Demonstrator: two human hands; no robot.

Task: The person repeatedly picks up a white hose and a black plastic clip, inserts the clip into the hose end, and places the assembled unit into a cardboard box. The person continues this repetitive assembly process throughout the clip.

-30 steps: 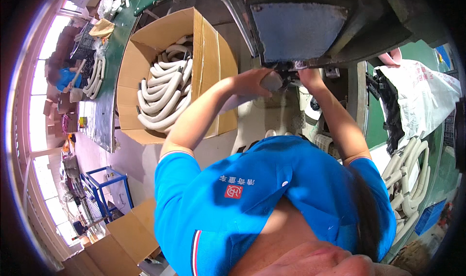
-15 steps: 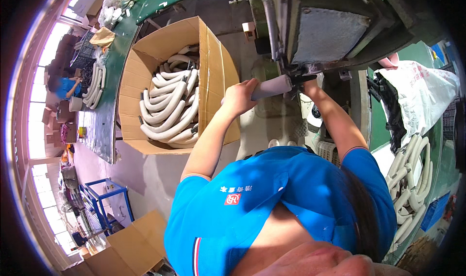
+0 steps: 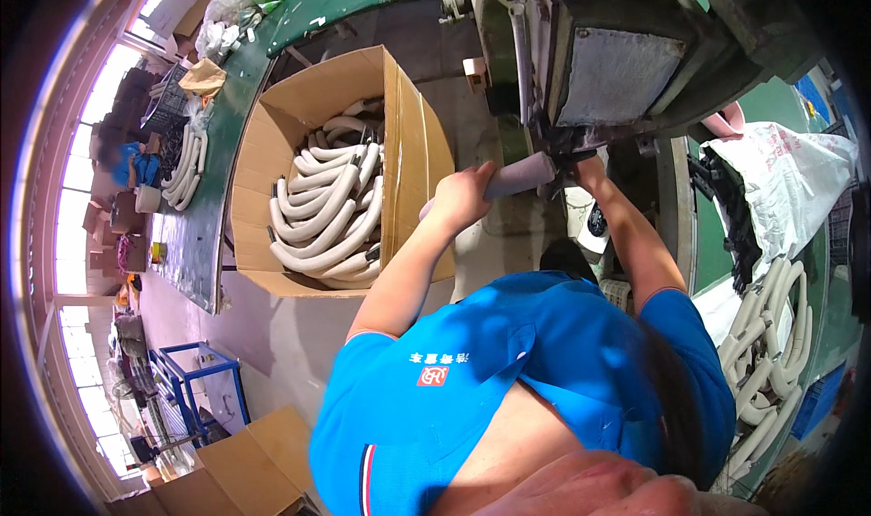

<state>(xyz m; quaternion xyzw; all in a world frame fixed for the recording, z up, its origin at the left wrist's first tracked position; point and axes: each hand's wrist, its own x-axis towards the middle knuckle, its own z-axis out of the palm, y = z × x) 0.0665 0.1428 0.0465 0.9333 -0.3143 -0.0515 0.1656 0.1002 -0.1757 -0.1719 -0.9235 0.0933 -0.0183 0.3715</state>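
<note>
Tube (image 3: 521,177) is now showing along a good stretch between the left hand (image 3: 461,199) and the machine (image 3: 620,76); a second ago the left hand was cupping close to the machine, with just a rounded grey end showing there. Since then the hand has been shifting leftward, away from the machine, and the tube is now lying aslant, its right end just below the machine's lower edge. Compared with half a second ago, hand and tube are keeping nearly the same pose, so the pull-back seems to be pausing and the tube is looking steadied rather than carried.

The left hand is grasping the tube, fingers wrapping around it, and a short bit of the tube is sticking out beyond the hand on the left. The right hand (image 3: 592,173) is staying up at the machine, close by a black piece (image 3: 573,156) at the tube's right end. The machine and that piece are hiding its fingertips, so I cannot tell whether it is gripping the piece or only touching it. For the work in hand, this change is putting the tube's right end between the two hands, and the handling is apparently centring there.

To the left, a box (image 3: 419,162) is holding many curved tubes (image 3: 318,208); on the right, more pale tubes (image 3: 767,335) are lying heaped near a white bag (image 3: 789,171).
</note>
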